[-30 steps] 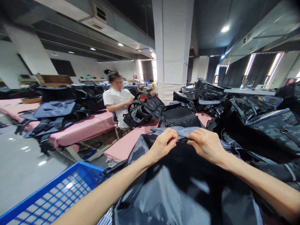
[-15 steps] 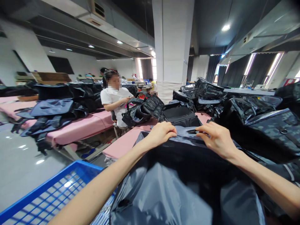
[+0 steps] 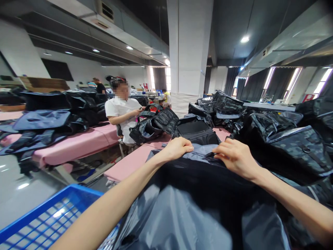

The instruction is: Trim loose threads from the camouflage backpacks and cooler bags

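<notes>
Pinches narrowly, with the thumb and curled fingers of the bare left hand [image 3: 178, 147], the far upper edge of a large open bag [image 3: 169, 215] with glossy grey lining and a broad black panel. Closes the bare right hand [image 3: 235, 154] just as narrowly near the same edge, apparently on a small slender dark object [image 3: 208, 155]; cannot tell what. Shows a short stretch of grey cloth between the two hands, with the bag's open interior directly below the grip.

Seems, by judgement, partway through handling that edge: has the bag spread open and the edge raised, has not yet let go on either side. Cannot tell how much of the edge is finished.

Has, just beyond the grip, a black fabric bag [image 3: 194, 130] on a long pink cloth-covered table [image 3: 132, 158]; left of that, an open dark patterned backpack [image 3: 166, 121]. Faces, right of the grip, a large camouflage-patterned bag [image 3: 301, 149] with a metal ring. Passes the left forearm beside a blue plastic lattice basket [image 3: 74, 192], below and left of the grip. Includes, farther left beyond it, a co-worker in a white short-sleeved shirt [image 3: 118, 109], near the patterned backpack.
</notes>
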`<state>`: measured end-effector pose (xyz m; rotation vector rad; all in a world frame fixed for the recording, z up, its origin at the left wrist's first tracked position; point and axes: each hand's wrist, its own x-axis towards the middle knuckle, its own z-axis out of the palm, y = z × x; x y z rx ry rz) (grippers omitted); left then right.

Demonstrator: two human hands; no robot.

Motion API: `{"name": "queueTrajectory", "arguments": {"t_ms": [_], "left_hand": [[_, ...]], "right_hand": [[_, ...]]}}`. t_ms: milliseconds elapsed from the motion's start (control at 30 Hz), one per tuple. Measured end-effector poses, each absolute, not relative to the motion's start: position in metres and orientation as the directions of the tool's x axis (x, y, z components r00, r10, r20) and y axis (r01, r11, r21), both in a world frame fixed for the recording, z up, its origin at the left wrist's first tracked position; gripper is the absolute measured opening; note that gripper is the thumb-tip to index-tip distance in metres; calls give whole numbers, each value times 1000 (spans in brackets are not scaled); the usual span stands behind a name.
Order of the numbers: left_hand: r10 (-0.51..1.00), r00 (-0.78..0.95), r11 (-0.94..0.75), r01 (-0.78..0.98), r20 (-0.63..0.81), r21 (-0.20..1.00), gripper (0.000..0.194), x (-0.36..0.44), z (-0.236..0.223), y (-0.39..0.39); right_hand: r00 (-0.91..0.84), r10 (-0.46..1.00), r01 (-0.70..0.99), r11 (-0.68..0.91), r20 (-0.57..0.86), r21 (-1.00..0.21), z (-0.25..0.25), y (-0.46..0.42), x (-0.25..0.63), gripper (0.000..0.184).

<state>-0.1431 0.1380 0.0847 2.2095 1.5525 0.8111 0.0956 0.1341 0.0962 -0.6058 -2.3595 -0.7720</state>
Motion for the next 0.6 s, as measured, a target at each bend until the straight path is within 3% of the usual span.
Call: {"name": "queueTrajectory", "arguments": {"t_ms": [67, 200, 267, 367, 433, 500, 533, 600], "left_hand": [[932, 246, -358, 744, 266, 564, 24, -143, 84, 137], [932, 230, -350, 769, 279, 535, 23, -144, 86, 136], [910, 276, -401, 776, 308, 488, 22, -143, 87, 132], [796, 466, -581, 766, 385, 275, 20, -133, 81, 115], [703, 588, -646, 763, 400, 13, 28, -118, 72, 98], [625, 691, -658, 717, 364, -231, 26, -100, 61, 80], [601, 728, -662, 684, 329, -305, 20, -92, 58, 73], [636, 722, -644, 691, 273, -328, 14, -84, 57, 66]], "right_hand": [[-690, 257, 585, 748, 676, 313, 97, 134, 96, 10], [-742, 228, 577, 697, 630, 427, 97, 133, 89, 14], [-754, 264, 566, 725, 602, 391, 97, 133, 87, 14], [-620, 419, 592, 805, 663, 46, 97, 137, 99, 10], [-405, 555, 595, 763, 727, -252, 97, 140, 117, 12], [-184, 655, 565, 681, 733, -466, 98, 142, 137, 18], [-105, 686, 538, 648, 720, -539, 98, 142, 147, 19], [-9, 723, 466, 614, 690, -637, 99, 139, 164, 21]]}}
